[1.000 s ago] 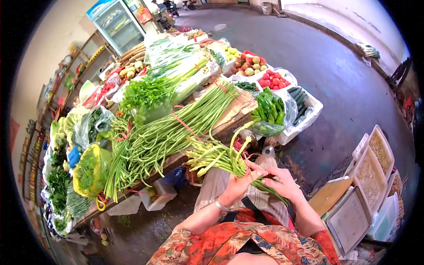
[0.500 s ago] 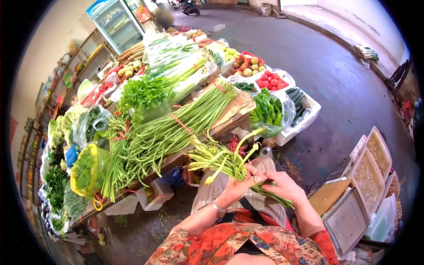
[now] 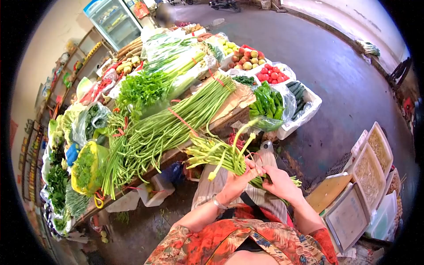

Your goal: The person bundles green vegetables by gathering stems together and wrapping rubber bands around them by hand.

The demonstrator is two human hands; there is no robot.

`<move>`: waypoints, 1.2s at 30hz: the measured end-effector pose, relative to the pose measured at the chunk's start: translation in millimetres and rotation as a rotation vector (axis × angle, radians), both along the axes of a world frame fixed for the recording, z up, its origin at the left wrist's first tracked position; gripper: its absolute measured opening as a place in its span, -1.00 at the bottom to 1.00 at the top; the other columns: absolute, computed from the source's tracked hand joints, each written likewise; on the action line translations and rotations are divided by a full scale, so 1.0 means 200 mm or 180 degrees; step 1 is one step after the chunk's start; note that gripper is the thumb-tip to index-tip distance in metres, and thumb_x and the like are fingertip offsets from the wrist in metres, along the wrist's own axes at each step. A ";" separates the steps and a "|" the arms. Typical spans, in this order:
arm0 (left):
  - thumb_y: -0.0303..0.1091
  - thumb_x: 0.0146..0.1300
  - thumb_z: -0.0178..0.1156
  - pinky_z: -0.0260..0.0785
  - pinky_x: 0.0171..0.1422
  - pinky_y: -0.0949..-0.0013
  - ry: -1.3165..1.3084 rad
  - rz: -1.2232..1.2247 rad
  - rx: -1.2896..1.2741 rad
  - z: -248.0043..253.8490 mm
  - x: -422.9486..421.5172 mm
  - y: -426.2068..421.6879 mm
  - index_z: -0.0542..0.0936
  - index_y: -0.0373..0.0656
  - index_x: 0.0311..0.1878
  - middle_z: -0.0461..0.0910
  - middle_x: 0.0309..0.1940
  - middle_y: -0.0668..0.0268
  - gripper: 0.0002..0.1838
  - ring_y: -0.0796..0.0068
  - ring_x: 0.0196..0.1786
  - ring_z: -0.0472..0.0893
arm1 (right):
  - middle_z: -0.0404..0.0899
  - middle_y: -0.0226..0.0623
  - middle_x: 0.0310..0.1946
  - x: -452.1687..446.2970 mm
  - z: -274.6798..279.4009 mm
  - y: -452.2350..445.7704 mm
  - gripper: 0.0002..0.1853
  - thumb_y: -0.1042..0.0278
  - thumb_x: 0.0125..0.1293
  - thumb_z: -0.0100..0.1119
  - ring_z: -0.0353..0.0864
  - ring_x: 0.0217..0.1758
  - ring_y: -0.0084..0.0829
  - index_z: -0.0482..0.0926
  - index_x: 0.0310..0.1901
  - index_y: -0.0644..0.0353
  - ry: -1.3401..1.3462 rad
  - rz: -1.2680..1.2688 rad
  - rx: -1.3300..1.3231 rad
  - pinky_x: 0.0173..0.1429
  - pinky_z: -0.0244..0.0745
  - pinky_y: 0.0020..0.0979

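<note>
In front of my lap I hold a bunch of garlic scapes (image 3: 221, 154), their pale budded tips pointing left and their cut ends sticking out on the right. My left hand (image 3: 240, 181) wraps round the middle of the stems. Close beside it, my right hand (image 3: 282, 183) grips them nearer the cut ends, with fingers partly hidden. A thin reddish strip shows by my left fingers; whether it circles the bunch I cannot tell. Just beyond the bunch, long green beans (image 3: 176, 123) with red ties lie on the stall.
Leafy celery (image 3: 143, 90), green peppers (image 3: 267, 104), tomatoes (image 3: 272, 74) and cucumbers (image 3: 299, 99) are laid out ahead. A yellow bag of greens (image 3: 90, 168) hangs at the stall's left edge. White trays (image 3: 369, 174) and a flat grey panel (image 3: 349, 218) stand low at my right.
My right hand has shifted slightly along the stems, and more cut ends now show beyond it. The bunch stays in both hands. A scooter in the background has moved right.
</note>
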State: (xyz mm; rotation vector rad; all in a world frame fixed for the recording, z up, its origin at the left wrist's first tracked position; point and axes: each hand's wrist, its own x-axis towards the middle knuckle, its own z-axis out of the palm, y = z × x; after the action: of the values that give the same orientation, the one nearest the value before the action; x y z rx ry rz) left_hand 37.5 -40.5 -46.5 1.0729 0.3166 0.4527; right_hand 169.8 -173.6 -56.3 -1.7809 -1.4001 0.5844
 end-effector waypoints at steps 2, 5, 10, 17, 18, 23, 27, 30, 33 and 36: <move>-0.40 0.31 0.28 0.41 0.22 0.21 0.0026 0.0026 -0.0008 -0.01 0.00 0.00 0.46 -0.19 -0.22 0.61 -0.24 0.20 -0.82 0.32 0.00 0.61 | 0.55 0.04 -0.22 -0.01 -0.02 0.00 -0.63 0.48 0.03 0.19 0.56 -0.12 0.10 0.45 -0.06 0.22 -0.0298 -0.0184 0.0064 -0.08 0.49 -0.08; -0.40 0.34 0.24 0.46 0.12 0.22 0.0102 0.0126 0.0423 0.04 0.00 -0.01 0.48 -0.22 -0.22 0.62 -0.24 0.21 -0.86 0.32 -0.05 0.63 | 0.54 0.01 -0.26 -0.02 -0.01 -0.01 -0.63 0.50 -0.01 0.16 0.56 -0.16 0.09 0.49 -0.07 0.20 -0.0455 -0.0480 0.0124 -0.09 0.48 -0.04; -0.47 0.36 0.21 0.44 0.20 0.20 -0.0010 0.0403 0.0012 0.09 0.01 0.02 0.48 -0.17 -0.20 0.62 -0.32 0.26 -0.92 0.38 -0.13 0.62 | 0.55 -0.05 -0.23 0.06 -0.07 -0.14 -0.66 0.52 0.02 0.14 0.56 -0.16 0.04 0.51 -0.09 0.19 -0.0775 -0.0685 -0.0345 -0.06 0.46 -0.06; -0.45 0.40 0.16 0.43 0.22 0.11 -0.0182 0.0670 -0.0635 -0.02 0.01 0.11 0.47 -0.14 -0.22 0.57 -0.42 0.32 -0.93 0.38 -0.25 0.61 | 0.55 -0.06 -0.04 0.11 -0.14 -0.35 -0.51 0.65 0.07 0.00 0.55 0.02 0.02 0.50 0.10 0.18 -0.0278 -0.0807 -0.0428 0.12 0.46 -0.14; -0.46 0.39 0.17 0.43 0.22 0.11 -0.0171 0.0666 -0.0657 -0.03 0.01 0.11 0.47 -0.13 -0.23 0.56 -0.42 0.32 -0.92 0.39 -0.26 0.60 | 0.55 -0.07 0.02 0.12 -0.12 -0.35 -0.49 0.67 0.08 -0.01 0.56 0.07 -0.03 0.50 0.14 0.21 -0.0334 -0.0854 -0.0450 0.17 0.46 -0.20; -0.47 0.39 0.17 0.42 0.21 0.10 -0.0141 0.0591 -0.0598 0.00 0.03 0.10 0.46 -0.12 -0.23 0.52 -0.41 0.33 -0.92 0.40 -0.25 0.57 | 0.49 -0.10 0.15 0.08 -0.06 -0.19 -0.46 0.42 0.19 0.30 0.53 0.20 -0.13 0.46 0.23 0.20 0.0212 -0.0674 0.0181 0.27 0.41 -0.28; -0.48 0.39 0.17 0.42 0.20 0.11 -0.0150 0.0609 -0.0551 0.00 0.01 0.09 0.46 -0.11 -0.23 0.50 -0.41 0.33 -0.92 0.41 -0.25 0.55 | 0.47 -0.08 0.20 -0.03 -0.04 -0.01 -0.18 0.18 0.02 0.47 0.41 0.31 -0.08 0.35 0.35 0.15 0.0211 -0.0283 0.0131 0.41 0.24 -0.16; -0.48 0.39 0.17 0.42 0.17 0.13 -0.0188 0.0636 -0.0657 0.03 0.01 0.07 0.45 -0.13 -0.24 0.49 -0.42 0.33 -0.91 0.41 -0.26 0.54 | 0.53 -0.05 0.12 -0.15 -0.12 0.11 -0.19 0.22 -0.03 0.45 0.47 0.23 -0.03 0.37 0.32 0.14 -0.0084 -0.0483 0.0179 0.36 0.29 -0.12; -0.48 0.38 0.17 0.43 0.16 0.15 -0.0126 0.0678 -0.0469 0.03 0.00 0.06 0.44 -0.14 -0.24 0.48 -0.42 0.33 -0.91 0.41 -0.27 0.54 | 0.60 -0.08 -0.03 -0.17 -0.26 0.13 -0.34 0.26 0.01 0.40 0.56 0.10 -0.04 0.44 0.22 0.12 -0.0327 -0.0715 0.0200 0.27 0.37 -0.12; -0.48 0.38 0.17 0.42 0.15 0.16 -0.0115 0.0684 -0.0456 0.01 0.00 0.08 0.44 -0.14 -0.25 0.48 -0.43 0.33 -0.90 0.41 -0.27 0.53 | 0.62 -0.11 -0.11 -0.14 -0.32 0.10 -0.48 0.30 0.05 0.35 0.60 0.02 -0.04 0.48 0.10 0.12 -0.0351 -0.0703 -0.0194 0.17 0.42 -0.10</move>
State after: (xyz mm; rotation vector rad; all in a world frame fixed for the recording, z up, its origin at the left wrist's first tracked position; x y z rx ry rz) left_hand 36.6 -25.4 -43.8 0.8937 0.4282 0.6313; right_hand 142.0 -153.0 -119.5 -2.0107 -1.2467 0.4207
